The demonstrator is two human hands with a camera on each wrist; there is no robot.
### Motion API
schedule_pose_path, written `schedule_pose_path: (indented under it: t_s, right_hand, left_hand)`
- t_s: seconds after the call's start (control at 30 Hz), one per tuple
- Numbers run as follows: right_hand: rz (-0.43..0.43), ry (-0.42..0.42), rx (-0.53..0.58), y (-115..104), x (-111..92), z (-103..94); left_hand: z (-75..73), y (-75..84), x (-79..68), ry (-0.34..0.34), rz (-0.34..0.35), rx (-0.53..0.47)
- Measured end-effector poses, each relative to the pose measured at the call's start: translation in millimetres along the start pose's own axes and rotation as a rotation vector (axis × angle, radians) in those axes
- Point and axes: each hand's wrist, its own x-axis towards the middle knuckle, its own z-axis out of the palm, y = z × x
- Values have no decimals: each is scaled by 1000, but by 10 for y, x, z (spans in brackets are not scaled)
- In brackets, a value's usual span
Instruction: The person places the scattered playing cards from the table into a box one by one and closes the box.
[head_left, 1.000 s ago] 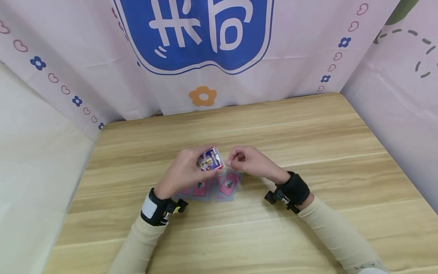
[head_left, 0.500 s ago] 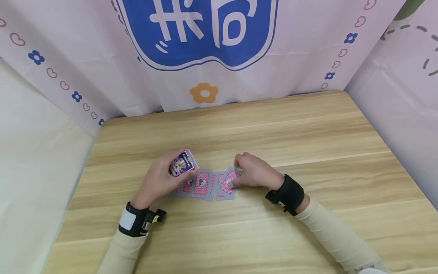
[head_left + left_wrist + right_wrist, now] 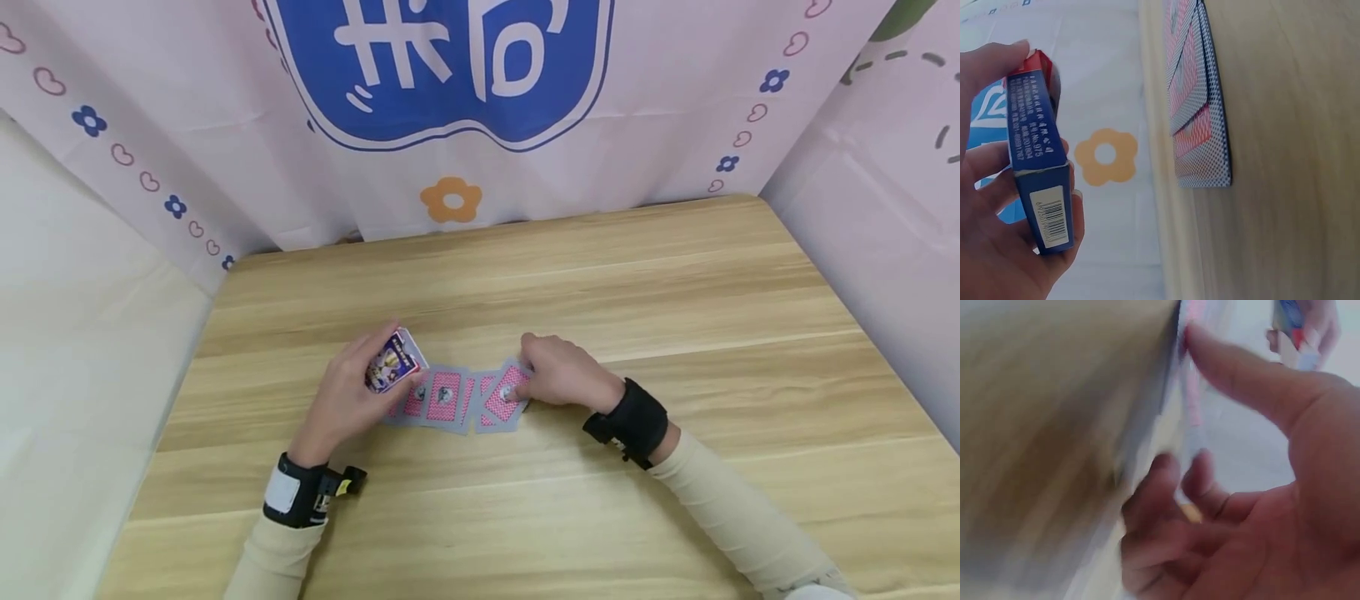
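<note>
My left hand [image 3: 339, 402] grips a blue and red playing-card box [image 3: 390, 363] above the left end of a spread of playing cards [image 3: 444, 395]. In the left wrist view the card box [image 3: 1036, 125] shows printed text and a barcode, with fingers and thumb around it. The cards lie face down, overlapping, with pink patterned backs. At the right end, my right hand [image 3: 566, 373] pinches a tilted playing card [image 3: 500, 403], thumb on its back and fingers at its far edge. The right wrist view is blurred, and the card [image 3: 1192, 400] appears there nearly edge-on.
A wood-grain table [image 3: 480, 517] carries the cards. Behind it hangs a white printed curtain [image 3: 360, 187] with an orange flower and a blue sign. Pale cloth walls stand at the left and right sides.
My left hand has moved left with the card box, uncovering more cards. The right hand has gone down to the right end of the spread and taken hold of a card.
</note>
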Motion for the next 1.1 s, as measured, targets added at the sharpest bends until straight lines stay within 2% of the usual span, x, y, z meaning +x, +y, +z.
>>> schedule_pose_path:
  t_s: [0.23, 0.4, 0.5, 0.63, 0.87, 1.1]
  right_hand:
    - [-227, -24, 332, 29, 3, -139]
    - [-250, 48, 509, -90, 18, -243]
    - [-246, 109, 559, -188, 78, -287]
    - [-257, 168, 598, -327, 193, -313]
    - [-264, 188, 639, -491, 363, -230]
    - [-239, 242, 675, -566, 412, -115]
  left_hand:
    - [42, 14, -4, -16, 18, -7]
    - [-6, 27, -22, -14, -28, -32]
    - [-55, 29, -20, 1, -56, -54]
    - [-85, 19, -22, 9, -57, -62]
    - [-63, 20, -23, 10, -19, -44]
    - [-82, 60, -27, 18, 5, -53]
